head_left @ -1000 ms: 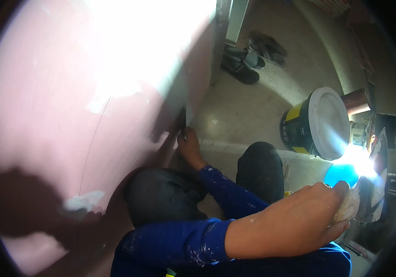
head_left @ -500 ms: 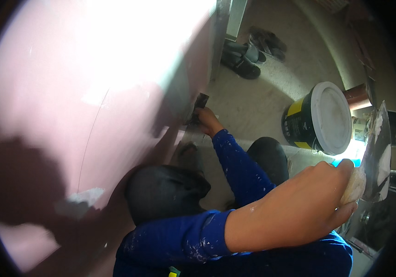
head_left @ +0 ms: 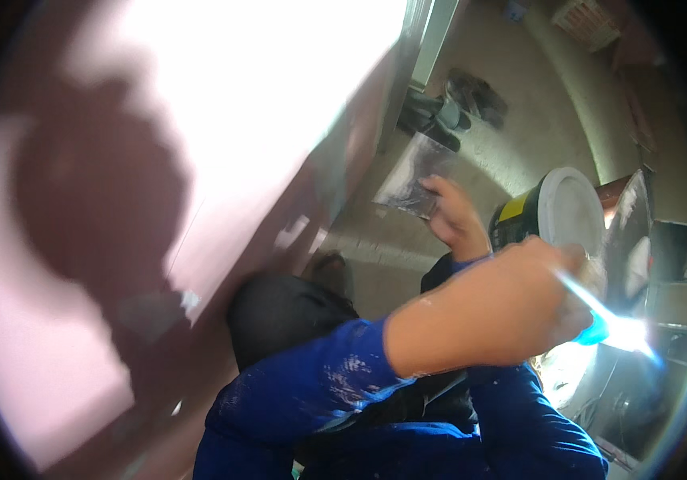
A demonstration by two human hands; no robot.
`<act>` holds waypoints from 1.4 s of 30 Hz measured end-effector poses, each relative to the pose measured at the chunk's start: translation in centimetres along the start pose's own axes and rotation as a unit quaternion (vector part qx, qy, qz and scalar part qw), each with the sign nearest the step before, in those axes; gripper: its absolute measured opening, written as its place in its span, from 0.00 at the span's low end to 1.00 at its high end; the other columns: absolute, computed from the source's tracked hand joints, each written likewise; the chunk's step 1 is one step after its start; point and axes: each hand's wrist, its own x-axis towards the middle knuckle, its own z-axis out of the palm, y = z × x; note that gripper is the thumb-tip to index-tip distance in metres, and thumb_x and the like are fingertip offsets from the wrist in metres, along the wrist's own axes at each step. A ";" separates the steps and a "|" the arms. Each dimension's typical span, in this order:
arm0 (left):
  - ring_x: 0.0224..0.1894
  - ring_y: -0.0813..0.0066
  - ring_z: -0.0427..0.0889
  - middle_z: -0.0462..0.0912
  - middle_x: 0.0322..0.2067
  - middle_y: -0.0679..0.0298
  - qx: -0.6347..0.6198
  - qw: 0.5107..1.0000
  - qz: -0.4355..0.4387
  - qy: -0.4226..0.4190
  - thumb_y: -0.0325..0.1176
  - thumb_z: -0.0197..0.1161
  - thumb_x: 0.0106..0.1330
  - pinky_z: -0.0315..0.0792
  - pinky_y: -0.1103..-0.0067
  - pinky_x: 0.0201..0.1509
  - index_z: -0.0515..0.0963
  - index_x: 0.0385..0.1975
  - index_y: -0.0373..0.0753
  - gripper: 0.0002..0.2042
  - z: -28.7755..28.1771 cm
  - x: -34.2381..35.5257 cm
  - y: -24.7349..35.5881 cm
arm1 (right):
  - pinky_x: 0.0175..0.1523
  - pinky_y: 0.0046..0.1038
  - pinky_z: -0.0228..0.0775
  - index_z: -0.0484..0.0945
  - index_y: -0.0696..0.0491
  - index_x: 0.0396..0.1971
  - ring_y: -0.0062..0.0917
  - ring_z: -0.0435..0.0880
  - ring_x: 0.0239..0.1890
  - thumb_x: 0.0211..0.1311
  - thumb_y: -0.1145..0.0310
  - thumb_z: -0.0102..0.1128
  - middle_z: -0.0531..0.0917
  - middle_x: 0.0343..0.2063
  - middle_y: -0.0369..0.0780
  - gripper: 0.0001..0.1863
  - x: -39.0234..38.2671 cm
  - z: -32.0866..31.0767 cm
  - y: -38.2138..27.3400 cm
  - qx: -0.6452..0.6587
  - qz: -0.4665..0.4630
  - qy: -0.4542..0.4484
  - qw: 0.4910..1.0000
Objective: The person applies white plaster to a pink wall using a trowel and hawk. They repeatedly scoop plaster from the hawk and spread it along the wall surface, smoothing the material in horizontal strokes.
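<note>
Reaching across to the right, my left hand (head_left: 503, 300) is closed round the pale handle of a plastering trowel (head_left: 630, 228). White filler clings to the trowel's dark, upright blade. Farther ahead, beyond the left forearm, my right hand (head_left: 457, 218) grips a wide filling knife (head_left: 411, 178), its thumb lying on the blade. The knife's flat blade is smeared with white and is held apart from the wall. Pinkish wall (head_left: 223, 248) with pale filler patches fills the left side, part sunlit and part in my shadow.
A dark bucket (head_left: 517, 224) with a yellow label and pale lid stands on the right, just behind the left hand. Dark shoes (head_left: 427, 124) and other footwear (head_left: 478, 96) lie on the floor at the far end of the wall. My bent knee (head_left: 287, 316) is close to the wall.
My right hand has drawn the filling knife off the wall and back to the right, so its blade now shows. The left hand with the trowel has shifted slightly left. The view has also moved.
</note>
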 end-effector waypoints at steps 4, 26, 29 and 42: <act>0.39 0.69 0.86 0.87 0.40 0.58 0.025 0.998 -0.059 0.011 0.34 0.70 0.64 0.78 0.73 0.44 0.76 0.54 0.34 0.21 -7.6 -1.1 -0.2 | 0.55 0.34 0.74 0.76 0.55 0.58 0.31 0.82 0.49 0.69 0.66 0.59 0.82 0.50 0.42 0.20 -8.8 -6.9 -7.0 -0.694 -0.326 0.204 0.608; 0.22 0.79 0.78 0.83 0.28 0.60 0.106 0.982 -0.142 0.072 0.37 0.72 0.62 0.71 0.79 0.25 0.75 0.60 0.29 0.28 -9.2 -0.4 -1.1 | 0.74 0.56 0.58 0.86 0.26 0.47 0.31 0.75 0.65 0.53 0.64 0.64 0.83 0.56 0.26 0.21 -18.5 1.7 -20.2 -0.836 -0.470 -0.121 0.257; 0.16 0.84 0.73 0.80 0.24 0.65 0.082 0.961 -0.219 0.148 0.37 0.72 0.63 0.65 0.81 0.18 0.72 0.63 0.29 0.30 -9.3 -0.3 -0.5 | 0.73 0.53 0.59 0.85 0.33 0.50 0.32 0.74 0.66 0.55 0.69 0.63 0.83 0.56 0.30 0.22 -18.2 -1.2 -20.7 -0.837 -0.447 -0.088 0.305; 0.09 0.84 0.61 0.71 0.19 0.65 0.020 0.950 -0.107 0.292 0.45 0.58 0.74 0.55 0.85 0.11 0.74 0.56 0.29 0.23 -6.7 1.8 0.6 | 0.59 0.35 0.73 0.77 0.55 0.56 0.40 0.81 0.54 0.57 0.73 0.72 0.82 0.51 0.46 0.26 7.5 -14.3 13.5 -0.324 -0.251 -0.078 0.909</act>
